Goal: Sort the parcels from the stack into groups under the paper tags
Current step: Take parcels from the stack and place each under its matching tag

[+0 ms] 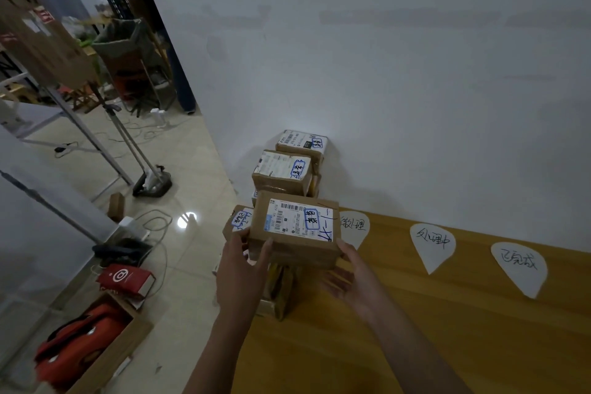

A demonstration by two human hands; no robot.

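A brown cardboard parcel (294, 229) with a white shipping label and blue handwriting is held between both hands at the left end of the wooden table (415, 329). My left hand (241, 269) grips its left side and my right hand (355, 278) cups its right lower edge. Behind it rises the stack: one parcel (281, 174), a farther one (302, 144) against the wall, and a smaller one (238, 221) at the left. Three white paper tags with handwriting lie on the table: left (355, 229), middle (431, 245), right (519, 267).
A white wall runs behind the table. On the tiled floor to the left lie cables, a stand base (152, 184), a red box (128, 280) and an open carton with red items (86, 349). Yellow-taped packages (278, 289) sit under the held parcel.
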